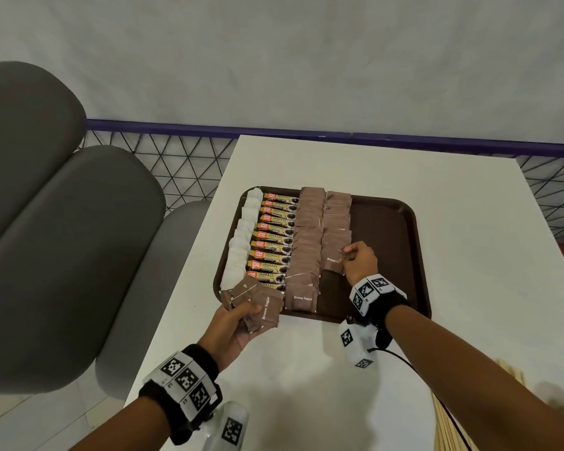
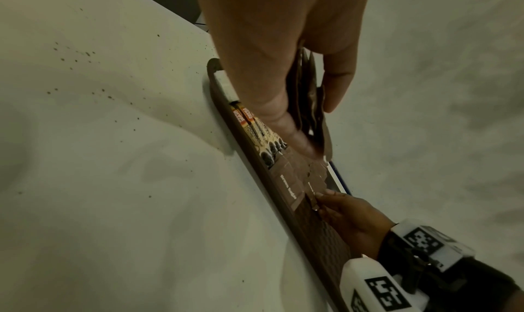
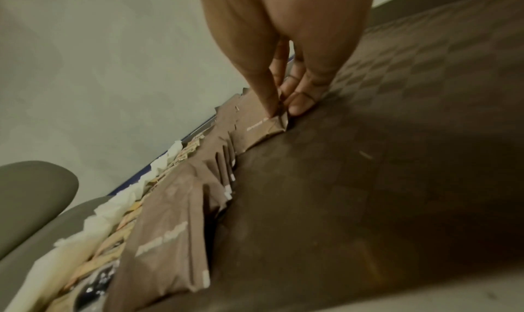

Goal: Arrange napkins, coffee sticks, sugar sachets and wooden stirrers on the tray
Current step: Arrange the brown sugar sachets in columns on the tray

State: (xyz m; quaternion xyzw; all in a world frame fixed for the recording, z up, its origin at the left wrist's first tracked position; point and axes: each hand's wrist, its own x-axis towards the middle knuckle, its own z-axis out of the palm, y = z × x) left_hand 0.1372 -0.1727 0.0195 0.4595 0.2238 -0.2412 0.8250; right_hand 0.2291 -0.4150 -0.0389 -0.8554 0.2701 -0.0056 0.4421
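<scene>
**Sugar sachets going down in a 2nd row**

Right hand (image 1: 358,261) pinches the nearest sachet (image 1: 332,262) of the tray's (image 1: 391,222) 2nd sugar row, mid-tray. Left hand (image 1: 233,327) grips a fanned bunch of sachets (image 1: 258,305) over the tray's near-left corner.

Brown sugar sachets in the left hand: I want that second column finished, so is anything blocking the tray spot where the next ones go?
Nothing visible blocks it. The tray is bare below the second sachet column; only the right hand, pinching the last sachet, sits beside it.
</scene>
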